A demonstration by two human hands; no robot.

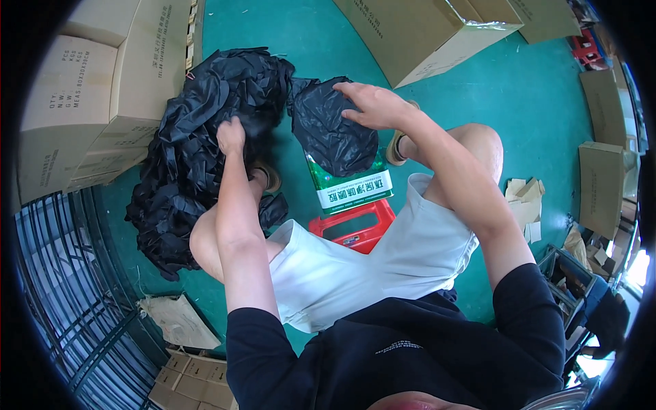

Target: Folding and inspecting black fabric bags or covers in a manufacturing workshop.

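My left hand (231, 134) is closed at the near side of a big heap of thin, crinkled black sheets (225, 82), pinching part of it. Whether the material is cloth or plastic I cannot tell. My right hand (374, 106) is open, fingers apart, at the upper right edge of a flattened black piece (331, 130). That piece lies over the top of a green tin (352, 193) with a white label band, hiding most of it. The tin stands between my legs.
A red plastic stool (362, 236) is just this side of the tin. Large cardboard boxes stand on the left (89, 102) and at the far right (437, 41). A dark wire rack (61, 273) is at lower left. Cardboard scraps (525, 201) lie on the green floor to the right.
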